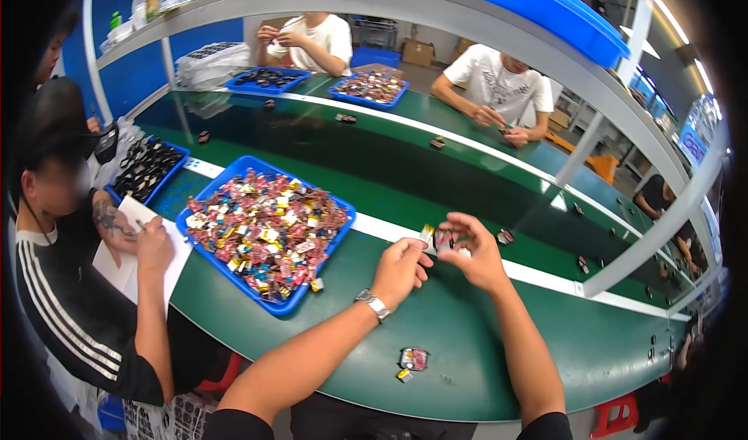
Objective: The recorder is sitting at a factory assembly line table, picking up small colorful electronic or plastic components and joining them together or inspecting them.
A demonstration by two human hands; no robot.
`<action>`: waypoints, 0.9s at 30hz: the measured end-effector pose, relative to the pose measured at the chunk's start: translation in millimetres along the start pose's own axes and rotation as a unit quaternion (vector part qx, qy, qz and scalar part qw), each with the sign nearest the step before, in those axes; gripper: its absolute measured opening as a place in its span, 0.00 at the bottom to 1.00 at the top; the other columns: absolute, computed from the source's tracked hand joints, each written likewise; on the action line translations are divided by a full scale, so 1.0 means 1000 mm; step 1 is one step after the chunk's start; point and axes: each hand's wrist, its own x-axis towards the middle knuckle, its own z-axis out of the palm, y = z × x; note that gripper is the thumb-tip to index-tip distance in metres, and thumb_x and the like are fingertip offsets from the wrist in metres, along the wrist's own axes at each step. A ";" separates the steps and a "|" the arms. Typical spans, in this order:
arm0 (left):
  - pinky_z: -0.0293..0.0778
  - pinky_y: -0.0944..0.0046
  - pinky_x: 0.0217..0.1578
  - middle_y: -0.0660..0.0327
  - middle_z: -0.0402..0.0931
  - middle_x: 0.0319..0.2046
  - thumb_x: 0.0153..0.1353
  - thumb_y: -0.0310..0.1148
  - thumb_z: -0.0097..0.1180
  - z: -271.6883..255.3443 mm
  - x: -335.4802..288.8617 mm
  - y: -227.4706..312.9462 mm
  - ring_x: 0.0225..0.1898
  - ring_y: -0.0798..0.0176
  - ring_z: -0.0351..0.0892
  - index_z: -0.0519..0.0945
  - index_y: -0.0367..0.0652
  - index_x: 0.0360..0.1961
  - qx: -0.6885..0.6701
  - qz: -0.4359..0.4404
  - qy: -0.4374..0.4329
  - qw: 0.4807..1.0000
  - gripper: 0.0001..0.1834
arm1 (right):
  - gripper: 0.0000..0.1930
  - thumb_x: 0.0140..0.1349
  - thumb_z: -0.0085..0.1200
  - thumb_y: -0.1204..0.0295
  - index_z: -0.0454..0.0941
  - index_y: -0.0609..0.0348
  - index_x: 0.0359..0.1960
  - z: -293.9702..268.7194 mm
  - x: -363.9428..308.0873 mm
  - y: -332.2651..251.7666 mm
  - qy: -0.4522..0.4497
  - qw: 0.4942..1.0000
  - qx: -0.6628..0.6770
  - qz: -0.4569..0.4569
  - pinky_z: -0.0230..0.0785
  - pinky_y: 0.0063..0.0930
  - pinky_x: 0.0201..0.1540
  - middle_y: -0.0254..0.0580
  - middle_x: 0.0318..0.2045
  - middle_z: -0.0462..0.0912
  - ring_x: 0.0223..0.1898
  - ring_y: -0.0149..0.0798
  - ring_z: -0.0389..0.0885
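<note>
In the middle of the green bench, my two hands meet over a small electronic part. My right hand point(478, 254) grips a small reddish circuit board point(446, 240) in a dark frame between thumb and fingers. My left hand point(399, 273), with a metal watch on the wrist, is closed with curled fingers at the near side of a little yellow-and-white piece point(428, 233), seemingly attached to the board. Nearer to me on the bench lies another such circuit board point(414, 358) in a black frame, with a yellow-and-white piece point(403, 375) beside it.
A blue tray point(280, 307) heaped with similar boards stands left of my hands. Beyond it a dark belt point(374, 151) carries scattered parts. On the left a person point(70, 300) writes on paper; two people work across the belt. A white post point(647, 222) rises at right.
</note>
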 end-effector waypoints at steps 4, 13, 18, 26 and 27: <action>0.74 0.71 0.29 0.60 0.79 0.36 0.77 0.47 0.37 0.003 -0.006 0.010 0.30 0.70 0.78 0.75 0.35 0.57 -0.014 -0.150 -0.247 0.957 0.26 | 0.38 0.46 0.74 0.76 0.72 0.58 0.62 -0.027 -0.067 -0.022 -0.095 0.995 -0.036 0.010 0.74 0.28 0.49 0.38 0.54 0.80 0.47 0.32 0.77; 0.79 0.64 0.47 0.53 0.79 0.48 0.73 0.34 0.47 0.019 -0.022 0.005 0.45 0.62 0.82 0.67 0.35 0.64 -0.021 -0.132 -0.275 0.952 0.22 | 0.21 0.58 0.62 0.81 0.75 0.64 0.54 -0.025 -0.093 -0.012 0.040 0.987 0.100 0.117 0.77 0.26 0.50 0.39 0.44 0.82 0.46 0.31 0.79; 0.78 0.56 0.54 0.49 0.77 0.53 0.73 0.31 0.46 0.019 -0.022 0.006 0.53 0.55 0.80 0.66 0.37 0.62 -0.054 -0.146 -0.281 0.947 0.19 | 0.10 0.60 0.59 0.82 0.79 0.67 0.44 -0.010 -0.093 0.001 0.105 0.980 0.122 0.114 0.78 0.24 0.43 0.42 0.44 0.82 0.41 0.31 0.83; 0.75 0.69 0.40 0.60 0.82 0.38 0.69 0.32 0.56 0.014 -0.017 -0.008 0.40 0.72 0.79 0.74 0.40 0.53 0.050 -0.068 -0.325 0.942 0.14 | 0.11 0.51 0.63 0.85 0.78 0.64 0.36 -0.012 -0.090 -0.027 0.092 0.993 -0.064 -0.037 0.80 0.26 0.42 0.43 0.40 0.79 0.39 0.34 0.82; 0.74 0.70 0.38 0.61 0.82 0.37 0.69 0.32 0.55 0.021 -0.020 0.001 0.37 0.74 0.77 0.74 0.40 0.55 0.019 -0.089 -0.334 0.938 0.16 | 0.10 0.50 0.63 0.86 0.78 0.65 0.34 -0.014 -0.092 -0.028 0.098 0.992 -0.059 -0.045 0.80 0.25 0.41 0.43 0.39 0.78 0.38 0.34 0.82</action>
